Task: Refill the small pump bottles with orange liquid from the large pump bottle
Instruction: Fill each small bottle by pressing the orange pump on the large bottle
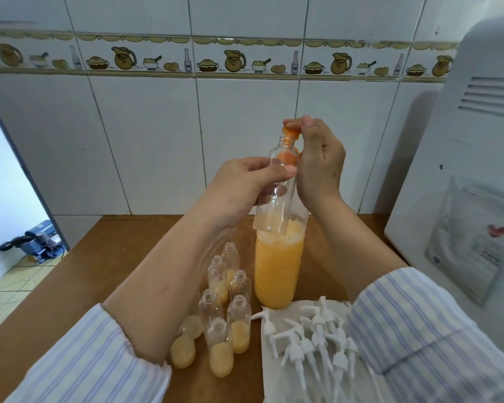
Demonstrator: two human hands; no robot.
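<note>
We see a clear plastic small bottle (pixel 275 187), cylindrical w/ narrow neck, held tilted in front of the tall large bottle (pixel 278 266) of cloudy orange liquid on the brown wooden table (pixel 105 257). Left hand (pixel 239 187) wraps its body, thumb on top. Right hand (pixel 317 161), raised, wrist bent, fingertips pressing the orange pump head (pixel 288 132) at the small bottle's mouth. White pumps (pixel 312 341) lie on paper nearby.
</note>
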